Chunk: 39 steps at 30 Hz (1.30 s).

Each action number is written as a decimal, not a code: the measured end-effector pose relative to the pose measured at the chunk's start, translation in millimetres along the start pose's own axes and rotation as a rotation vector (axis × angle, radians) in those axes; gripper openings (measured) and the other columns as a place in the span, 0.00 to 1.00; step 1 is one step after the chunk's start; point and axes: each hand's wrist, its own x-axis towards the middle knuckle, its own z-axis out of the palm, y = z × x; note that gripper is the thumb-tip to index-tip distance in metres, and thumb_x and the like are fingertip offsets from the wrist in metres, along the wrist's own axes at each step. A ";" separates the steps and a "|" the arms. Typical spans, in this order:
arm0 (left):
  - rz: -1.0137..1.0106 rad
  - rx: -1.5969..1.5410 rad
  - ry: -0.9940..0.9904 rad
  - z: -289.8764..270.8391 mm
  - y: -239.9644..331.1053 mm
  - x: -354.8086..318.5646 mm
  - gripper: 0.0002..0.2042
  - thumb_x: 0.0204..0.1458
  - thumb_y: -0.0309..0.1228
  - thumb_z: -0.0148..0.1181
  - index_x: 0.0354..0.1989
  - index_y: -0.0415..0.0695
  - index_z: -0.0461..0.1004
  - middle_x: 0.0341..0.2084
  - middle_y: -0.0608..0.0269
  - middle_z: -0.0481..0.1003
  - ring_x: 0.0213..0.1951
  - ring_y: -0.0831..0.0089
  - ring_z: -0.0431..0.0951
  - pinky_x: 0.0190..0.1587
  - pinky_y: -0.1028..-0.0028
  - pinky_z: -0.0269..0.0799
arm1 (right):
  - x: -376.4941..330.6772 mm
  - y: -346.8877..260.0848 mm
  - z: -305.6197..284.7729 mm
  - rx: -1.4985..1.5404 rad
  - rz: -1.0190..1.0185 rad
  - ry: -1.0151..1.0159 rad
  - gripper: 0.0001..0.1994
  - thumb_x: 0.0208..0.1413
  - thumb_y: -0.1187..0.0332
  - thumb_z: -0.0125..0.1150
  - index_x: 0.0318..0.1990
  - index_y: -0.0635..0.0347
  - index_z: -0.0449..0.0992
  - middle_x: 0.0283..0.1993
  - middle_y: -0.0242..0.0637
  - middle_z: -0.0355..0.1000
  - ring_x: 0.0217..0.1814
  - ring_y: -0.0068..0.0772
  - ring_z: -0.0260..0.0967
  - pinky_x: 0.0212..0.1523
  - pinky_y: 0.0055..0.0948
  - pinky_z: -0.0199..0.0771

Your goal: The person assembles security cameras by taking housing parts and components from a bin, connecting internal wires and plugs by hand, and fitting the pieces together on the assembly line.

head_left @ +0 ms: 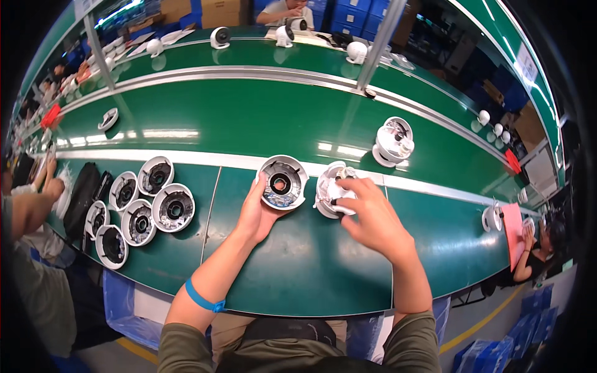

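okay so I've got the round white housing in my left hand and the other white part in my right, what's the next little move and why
Probably bring the white part in your right hand leftward over the open face of the round housing that your left hand grips. The housing faces up with its dark centre exposed, and the two pieces sit side by side on the green table, not yet joined.

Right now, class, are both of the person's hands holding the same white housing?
No: the left hand holds one round housing, while the right hand grips a separate white part.
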 end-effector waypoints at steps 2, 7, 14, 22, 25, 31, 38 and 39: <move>-0.011 -0.039 -0.026 -17.6 9.1 10.0 0.24 0.72 0.51 0.40 0.69 0.50 0.59 0.63 0.57 0.70 0.63 0.60 0.73 0.63 0.48 0.72 | 17.5 -9.1 29.0 0.058 0.065 -0.013 0.12 0.46 0.76 0.65 0.41 0.66 0.82 0.55 0.46 0.76 0.55 0.52 0.73 0.57 0.44 0.75; -0.026 -0.018 -0.068 -50.6 26.7 22.1 0.32 0.70 0.58 0.35 0.71 0.45 0.60 0.66 0.55 0.68 0.66 0.59 0.70 0.67 0.50 0.67 | 60.4 -3.2 99.6 0.383 0.251 -0.036 0.12 0.49 0.79 0.64 0.43 0.66 0.82 0.46 0.44 0.80 0.38 0.38 0.79 0.37 0.29 0.81; -0.038 -0.052 -0.046 -87.5 41.6 32.7 0.34 0.70 0.60 0.34 0.71 0.45 0.60 0.66 0.54 0.68 0.66 0.59 0.70 0.68 0.49 0.67 | 83.1 25.3 151.3 0.782 0.288 -0.149 0.13 0.58 0.82 0.59 0.49 0.67 0.83 0.41 0.38 0.81 0.38 0.24 0.78 0.36 0.22 0.80; -0.049 -0.115 -0.087 -110.2 38.2 46.8 0.34 0.68 0.62 0.36 0.70 0.47 0.62 0.64 0.57 0.69 0.65 0.62 0.70 0.65 0.52 0.69 | 100.8 30.3 165.0 0.853 0.378 -0.270 0.11 0.62 0.78 0.59 0.49 0.69 0.82 0.44 0.41 0.82 0.42 0.27 0.81 0.36 0.23 0.82; -0.047 -0.152 -0.096 -114.8 38.7 50.0 0.34 0.69 0.62 0.36 0.69 0.46 0.62 0.64 0.57 0.69 0.65 0.62 0.70 0.65 0.52 0.69 | 104.9 27.6 173.4 1.062 0.492 -0.236 0.10 0.63 0.76 0.59 0.47 0.68 0.82 0.47 0.43 0.82 0.42 0.31 0.83 0.36 0.24 0.83; -0.029 -0.176 -0.081 -117.5 44.1 49.5 0.35 0.69 0.61 0.35 0.69 0.43 0.62 0.65 0.54 0.69 0.66 0.59 0.69 0.68 0.52 0.66 | 113.5 20.4 174.5 1.271 0.651 -0.268 0.09 0.62 0.76 0.58 0.46 0.69 0.80 0.48 0.46 0.82 0.47 0.37 0.84 0.31 0.23 0.83; -0.021 -0.219 -0.153 -128.7 47.7 51.5 0.32 0.70 0.58 0.38 0.67 0.42 0.64 0.60 0.55 0.73 0.63 0.62 0.72 0.66 0.57 0.68 | 117.4 12.7 188.1 1.014 0.544 -0.169 0.10 0.60 0.79 0.56 0.46 0.71 0.79 0.45 0.47 0.82 0.33 0.27 0.80 0.24 0.20 0.76; -0.022 -0.222 -0.157 -131.5 47.5 52.3 0.31 0.70 0.57 0.38 0.67 0.42 0.65 0.60 0.55 0.73 0.63 0.63 0.72 0.66 0.58 0.69 | 117.3 15.3 192.7 1.104 0.589 -0.155 0.09 0.60 0.79 0.57 0.46 0.70 0.80 0.43 0.45 0.83 0.31 0.24 0.78 0.24 0.19 0.75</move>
